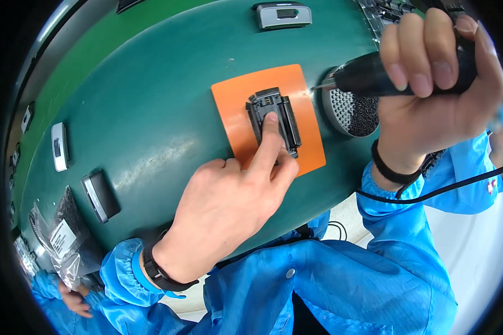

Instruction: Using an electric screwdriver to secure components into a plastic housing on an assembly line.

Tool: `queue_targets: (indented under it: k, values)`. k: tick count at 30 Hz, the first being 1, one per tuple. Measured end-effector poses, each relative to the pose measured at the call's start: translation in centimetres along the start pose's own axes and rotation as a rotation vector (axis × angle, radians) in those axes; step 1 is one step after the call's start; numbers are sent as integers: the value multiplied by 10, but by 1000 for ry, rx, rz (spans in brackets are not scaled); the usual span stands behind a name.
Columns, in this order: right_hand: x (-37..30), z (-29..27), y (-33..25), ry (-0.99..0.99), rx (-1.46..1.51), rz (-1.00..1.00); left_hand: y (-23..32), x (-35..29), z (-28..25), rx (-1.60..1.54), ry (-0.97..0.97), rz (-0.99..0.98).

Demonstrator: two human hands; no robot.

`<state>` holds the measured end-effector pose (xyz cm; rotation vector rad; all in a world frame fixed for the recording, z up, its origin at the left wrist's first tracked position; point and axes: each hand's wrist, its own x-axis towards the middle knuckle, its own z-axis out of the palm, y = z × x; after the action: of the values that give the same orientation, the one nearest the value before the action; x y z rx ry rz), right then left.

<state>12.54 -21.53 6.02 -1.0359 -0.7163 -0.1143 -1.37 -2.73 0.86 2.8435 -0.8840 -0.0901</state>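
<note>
On an orange mat (229,106) lies a black plastic device housing (292,125), its inside facing up. My left hand (223,192) steadies it: the index fingertip presses on the inside, and the thumb and curled fingers are at the near end. Raised at the right, my right hand (430,106) wraps round a black electric screwdriver (360,75). Its metal bit points left, by the mat's right edge and apart from the housing. Below the screwdriver is a round perforated dish (341,106) with many small black screws (364,111) in it.
Grey-and-black devices (285,17) stand on the green table (167,84), one at the far edge and two at the left. A plastic bag (67,240) of dark parts lies at the lower left. A black cable (441,192) crosses my right sleeve. Other people's hands (74,301) show at the sides.
</note>
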Motion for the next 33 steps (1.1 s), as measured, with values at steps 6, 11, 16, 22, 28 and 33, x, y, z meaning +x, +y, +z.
queue_targets:
  k: [6, 11, 16, 22, 28, 33]
  values:
    - [-10, -8, 25, -309, 4, 61, -1, -3, 2, -3, 33, 2]
    - [-12, -13, 29, -302, 1, 55, -1, -3, 3, -1, 61, 18]
    - [-15, -11, 33, -303, -11, 69, -2, -4, 2, 10, 50, 22]
    - [-12, -15, 32, -380, -23, 54, -2, -3, 3, 16, 57, 18]
    - [-12, -13, 31, -420, -61, 49, -1, -4, 5, 21, 82, 9]
    - [-13, -11, 30, -413, -88, 72, -2, -2, 6, 26, 88, 17]
